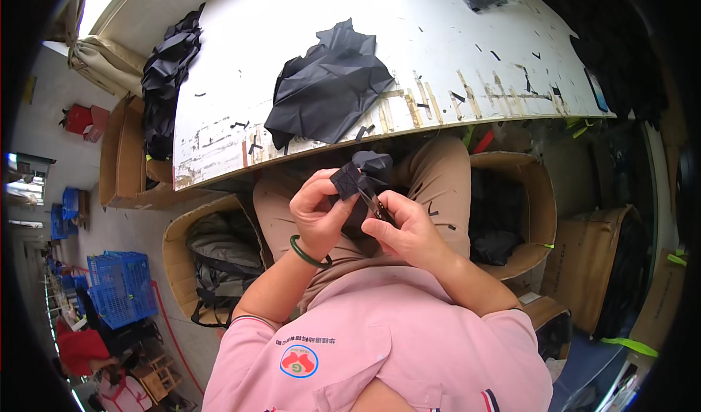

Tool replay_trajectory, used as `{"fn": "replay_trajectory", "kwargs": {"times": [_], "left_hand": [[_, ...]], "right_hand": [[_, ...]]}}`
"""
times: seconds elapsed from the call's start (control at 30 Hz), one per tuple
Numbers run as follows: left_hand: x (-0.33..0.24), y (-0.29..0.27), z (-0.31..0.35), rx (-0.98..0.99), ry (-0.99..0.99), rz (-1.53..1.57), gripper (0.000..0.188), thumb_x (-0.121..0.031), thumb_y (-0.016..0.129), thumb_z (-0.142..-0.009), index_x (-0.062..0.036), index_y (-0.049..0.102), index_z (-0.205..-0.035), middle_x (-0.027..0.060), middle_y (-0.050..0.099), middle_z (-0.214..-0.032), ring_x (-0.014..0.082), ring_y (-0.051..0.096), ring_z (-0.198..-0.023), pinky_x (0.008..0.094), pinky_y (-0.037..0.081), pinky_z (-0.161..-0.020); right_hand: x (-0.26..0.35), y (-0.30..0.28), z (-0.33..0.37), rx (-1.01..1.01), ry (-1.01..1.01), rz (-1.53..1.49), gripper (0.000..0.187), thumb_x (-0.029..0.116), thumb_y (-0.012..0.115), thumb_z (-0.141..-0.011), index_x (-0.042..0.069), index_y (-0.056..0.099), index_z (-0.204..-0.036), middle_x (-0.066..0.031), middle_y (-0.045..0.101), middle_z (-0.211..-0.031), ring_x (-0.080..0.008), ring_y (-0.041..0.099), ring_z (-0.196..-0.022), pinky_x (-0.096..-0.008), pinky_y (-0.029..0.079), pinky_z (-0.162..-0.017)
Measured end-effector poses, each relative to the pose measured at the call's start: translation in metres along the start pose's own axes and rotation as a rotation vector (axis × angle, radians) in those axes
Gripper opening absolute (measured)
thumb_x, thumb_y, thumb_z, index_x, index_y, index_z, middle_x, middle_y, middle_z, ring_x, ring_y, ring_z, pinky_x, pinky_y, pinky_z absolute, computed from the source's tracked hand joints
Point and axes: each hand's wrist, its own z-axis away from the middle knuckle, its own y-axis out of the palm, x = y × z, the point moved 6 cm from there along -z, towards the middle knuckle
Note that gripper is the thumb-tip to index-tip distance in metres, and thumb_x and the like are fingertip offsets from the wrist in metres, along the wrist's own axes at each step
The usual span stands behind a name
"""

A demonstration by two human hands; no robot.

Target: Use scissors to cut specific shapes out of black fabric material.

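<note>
Over my lap, my left hand [315,209] pinches the edge of a black fabric piece [346,181], which has a thicker strip along it and bunches up behind. My right hand [406,229] is closed round small dark thread snips [377,207]. Their metal blades point up and left and meet the fabric edge beside my left fingers. Whether the blades are apart is too small to tell. Just beyond my hands, a crumpled black cloth [328,90] lies on the white table [241,47] near its front edge.
Scattered black scraps lie on the worn tabletop. More black cloth [169,76] hangs over its left end. Open cardboard boxes stand on both sides of my legs, the left one [175,244] holding a grey bag and the right one [537,215] dark cloth. Blue crates [120,288] stand farther left.
</note>
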Motion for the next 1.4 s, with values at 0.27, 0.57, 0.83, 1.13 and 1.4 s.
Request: {"fn": "replay_trajectory", "kwargs": {"times": [0.27,0.57,0.83,1.13,1.4], "left_hand": [[0.003,0.010,0.006,-0.058,-0.080,0.023,0.015,0.013,0.069,-0.077,0.0018,0.065,-0.088,0.0129,0.069,-0.100,0.0184,0.063,-0.089,0.0292,0.050,-0.079],[-0.004,0.012,0.003,0.055,0.052,-0.005,0.015,0.011,0.068,-0.081,0.0012,0.066,-0.092,0.0132,0.067,-0.105,0.0188,0.063,-0.095,0.0304,0.051,-0.082],[-0.006,0.012,0.002,0.016,0.038,-0.029,0.017,0.013,0.068,-0.076,0.0018,0.066,-0.088,0.0128,0.068,-0.100,0.0194,0.063,-0.090,0.0298,0.050,-0.079],[-0.009,0.012,0.001,0.046,0.085,-0.072,0.016,0.012,0.068,-0.078,0.0012,0.067,-0.090,0.0128,0.068,-0.101,0.0197,0.063,-0.092,0.0298,0.050,-0.080],[-0.007,0.013,0.000,0.114,0.069,-0.041,0.018,0.013,0.068,-0.071,0.0007,0.065,-0.084,0.0129,0.070,-0.098,0.0202,0.063,-0.086,0.0310,0.049,-0.077]], "right_hand": [[0.018,-0.006,0.000,-0.130,-0.262,0.414,0.027,0.023,0.076,-0.088,0.005,0.057,-0.090,0.0035,0.049,-0.070,-0.0047,0.042,-0.059,-0.0227,0.036,-0.052],[0.021,-0.008,-0.002,-0.163,-0.344,0.487,0.033,0.030,0.074,-0.089,0.003,0.056,-0.089,-0.0071,0.052,-0.064,-0.0157,0.046,-0.056,-0.0315,0.041,-0.053],[0.021,-0.005,-0.001,-0.159,-0.346,0.475,0.030,0.028,0.073,-0.089,0.003,0.056,-0.090,-0.0076,0.053,-0.064,-0.0159,0.047,-0.056,-0.0315,0.041,-0.053],[0.021,-0.005,-0.001,-0.189,-0.384,0.479,0.029,0.027,0.073,-0.090,0.002,0.057,-0.092,-0.0095,0.054,-0.063,-0.0163,0.047,-0.054,-0.0317,0.041,-0.052],[0.022,-0.007,0.003,-0.179,-0.360,0.468,0.028,0.027,0.071,-0.091,0.002,0.060,-0.092,-0.0092,0.056,-0.064,-0.0157,0.049,-0.055,-0.0323,0.042,-0.053]]}}
